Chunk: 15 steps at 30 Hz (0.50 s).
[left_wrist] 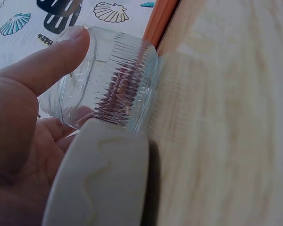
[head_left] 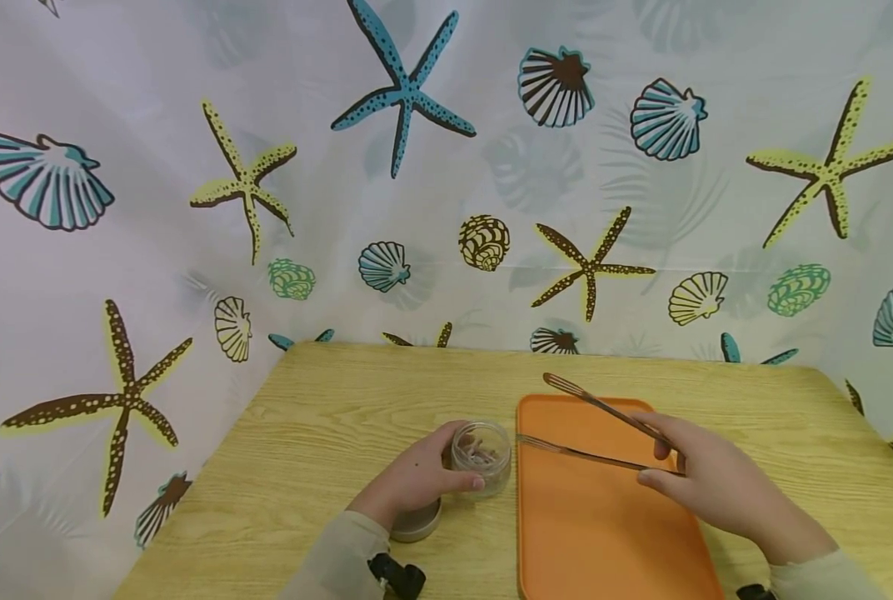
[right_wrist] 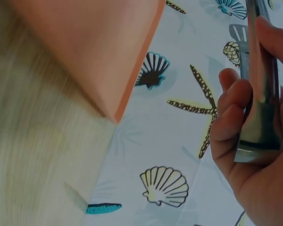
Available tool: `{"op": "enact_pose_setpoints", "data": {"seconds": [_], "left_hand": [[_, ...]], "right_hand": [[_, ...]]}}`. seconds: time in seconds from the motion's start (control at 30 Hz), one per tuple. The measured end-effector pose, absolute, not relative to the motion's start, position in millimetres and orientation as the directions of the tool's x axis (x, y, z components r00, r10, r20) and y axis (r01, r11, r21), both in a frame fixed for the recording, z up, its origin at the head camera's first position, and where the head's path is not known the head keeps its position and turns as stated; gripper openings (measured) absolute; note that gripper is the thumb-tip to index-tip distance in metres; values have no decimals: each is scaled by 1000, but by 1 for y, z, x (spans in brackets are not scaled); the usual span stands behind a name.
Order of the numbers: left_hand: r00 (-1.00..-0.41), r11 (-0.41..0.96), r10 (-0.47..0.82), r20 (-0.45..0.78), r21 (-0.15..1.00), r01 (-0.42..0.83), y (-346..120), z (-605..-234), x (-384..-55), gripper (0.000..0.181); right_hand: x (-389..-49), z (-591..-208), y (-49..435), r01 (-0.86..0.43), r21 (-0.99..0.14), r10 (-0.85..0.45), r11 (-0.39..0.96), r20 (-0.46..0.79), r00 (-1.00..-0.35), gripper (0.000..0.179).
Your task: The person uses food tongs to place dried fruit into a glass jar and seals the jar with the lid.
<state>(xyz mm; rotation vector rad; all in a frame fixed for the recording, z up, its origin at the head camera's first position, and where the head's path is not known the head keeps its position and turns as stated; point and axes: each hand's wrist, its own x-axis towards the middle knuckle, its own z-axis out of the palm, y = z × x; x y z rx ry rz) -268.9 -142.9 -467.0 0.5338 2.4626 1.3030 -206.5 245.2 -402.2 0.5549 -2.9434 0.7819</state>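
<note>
My left hand (head_left: 419, 477) grips a small clear glass jar (head_left: 496, 482) standing on the table, thumb on the near side and fingers behind it. Small thin pieces lie in the open jar; through the ribbed glass in the left wrist view they look reddish brown. With my right hand (head_left: 724, 487) I hold metal tongs (head_left: 591, 455) over the orange tray (head_left: 604, 542). The two slotted ends are spread wide and point left, the lower one close to the jar's rim with nothing between them. A round pale lid (head_left: 416, 525) lies beside my left hand, partly hidden by it.
The tray lies right of the jar on a wood-grain table (head_left: 326, 400). A white curtain (head_left: 446, 200) printed with starfish and shells hangs behind the table and along its sides.
</note>
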Motion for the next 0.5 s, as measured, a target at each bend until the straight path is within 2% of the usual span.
{"op": "enact_pose_setpoints", "data": {"seconds": [0.37,0.5], "left_hand": [[-883,523,459,-95,833,182,-144,-468,-270,87],[-882,521,463,-94,833,185,-144,-469,-270,86]], "right_hand": [[-203,-411,282,-283,-508,-260,814,118,-958,70],[-203,-416,298,-237,-530,-235,814,73,-969,72]]}}
